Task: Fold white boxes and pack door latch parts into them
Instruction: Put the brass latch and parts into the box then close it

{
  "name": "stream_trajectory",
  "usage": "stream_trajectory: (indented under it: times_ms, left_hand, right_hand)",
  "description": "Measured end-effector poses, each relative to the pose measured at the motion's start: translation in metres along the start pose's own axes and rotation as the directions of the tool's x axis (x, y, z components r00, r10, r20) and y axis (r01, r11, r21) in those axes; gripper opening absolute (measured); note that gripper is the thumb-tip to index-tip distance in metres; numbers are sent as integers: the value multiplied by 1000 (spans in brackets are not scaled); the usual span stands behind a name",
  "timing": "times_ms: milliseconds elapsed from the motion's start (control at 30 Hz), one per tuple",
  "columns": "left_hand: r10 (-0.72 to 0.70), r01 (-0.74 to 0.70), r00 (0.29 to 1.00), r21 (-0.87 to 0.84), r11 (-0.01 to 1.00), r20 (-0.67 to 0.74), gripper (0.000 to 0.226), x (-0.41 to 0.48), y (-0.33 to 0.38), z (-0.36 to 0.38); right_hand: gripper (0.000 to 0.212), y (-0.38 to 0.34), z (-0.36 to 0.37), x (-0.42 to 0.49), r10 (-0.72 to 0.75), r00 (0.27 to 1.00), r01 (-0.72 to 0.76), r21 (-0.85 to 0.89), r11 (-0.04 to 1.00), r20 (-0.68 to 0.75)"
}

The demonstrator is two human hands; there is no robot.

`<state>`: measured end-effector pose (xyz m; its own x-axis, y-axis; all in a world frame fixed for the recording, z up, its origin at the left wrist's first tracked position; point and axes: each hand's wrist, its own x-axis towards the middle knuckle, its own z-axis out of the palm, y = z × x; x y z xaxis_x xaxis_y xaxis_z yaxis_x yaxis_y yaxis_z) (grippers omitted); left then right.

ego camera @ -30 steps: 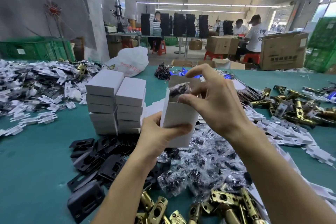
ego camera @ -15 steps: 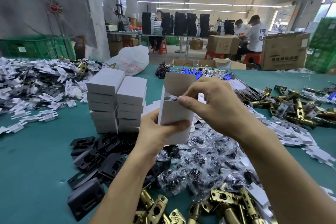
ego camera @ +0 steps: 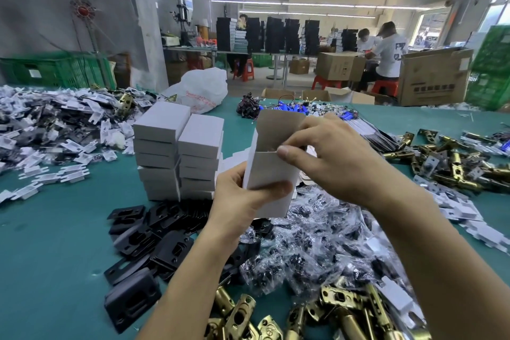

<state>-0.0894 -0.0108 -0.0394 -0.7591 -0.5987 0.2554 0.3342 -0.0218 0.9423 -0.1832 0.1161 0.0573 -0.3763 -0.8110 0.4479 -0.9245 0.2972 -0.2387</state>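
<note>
The fingers (ego camera: pixel 273 188) of the left hand (ego camera: pixel 240 196) are clasping the lower half of one white box (ego camera: pixel 269 171), thumb lying across its front, holding it upright above the counter (ego camera: pixel 55 243). The right hand (ego camera: pixel 331 157) is curling its fingers into the box's open mouth, thumb tip pressing the front rim; what is inside cannot be told. The one lid flap (ego camera: pixel 278 124) is standing up behind. Just left, two stacks (ego camera: pixel 179 152) of closed white boxes are sitting side by side. Below the hands, heaps of black plates (ego camera: pixel 154 234), clear bags (ego camera: pixel 317 243) and brass latches (ego camera: pixel 345 309) are lying, too many to count. Flat white blanks (ego camera: pixel 41 124) are spreading at far left. Three people (ego camera: pixel 389 50) are sitting beyond.
</note>
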Motion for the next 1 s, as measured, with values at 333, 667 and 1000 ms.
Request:
stream_trajectory:
  times_ms: [333, 667, 1000]
  left_hand:
    - [2, -3, 999, 36, 999, 33, 34, -2, 1, 4]
    - [-6, 5, 999, 14, 1000, 40, 27, -1, 1, 3]
    - [3, -2, 997, -10, 1000, 74, 20, -3, 3, 3]
  right_hand:
    - [10, 10, -8, 2, -29, 1000, 31, 191, 981, -9]
    - [18, -7, -4, 1, -10, 982, -10, 104, 995, 188]
    - [33, -21, -5, -5, -49, 989, 54, -32, 998, 142]
